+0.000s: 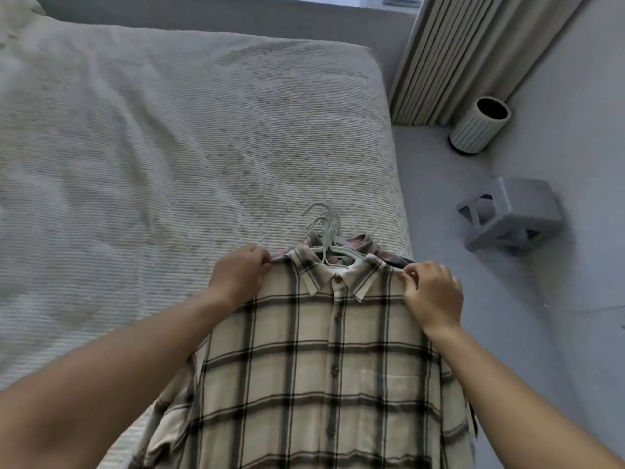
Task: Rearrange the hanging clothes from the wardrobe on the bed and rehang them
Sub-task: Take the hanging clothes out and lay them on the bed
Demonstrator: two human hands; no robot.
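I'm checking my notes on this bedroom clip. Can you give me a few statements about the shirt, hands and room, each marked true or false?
1. Both hands hold the plaid shirt at its shoulders. True: left hand, right hand.
2. The shirt is solid blue. False: it is cream with dark checks.
3. Several hanger hooks lie bunched above the collar. True.
4. The stool stands on the bed. False: it lies tipped on the floor beside the bed.
5. A ribbed cylinder stands by the curtain. True.

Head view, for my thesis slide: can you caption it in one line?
Both hands, left and right, grip the shoulders of a plaid shirt on stacked hangers over the bed.
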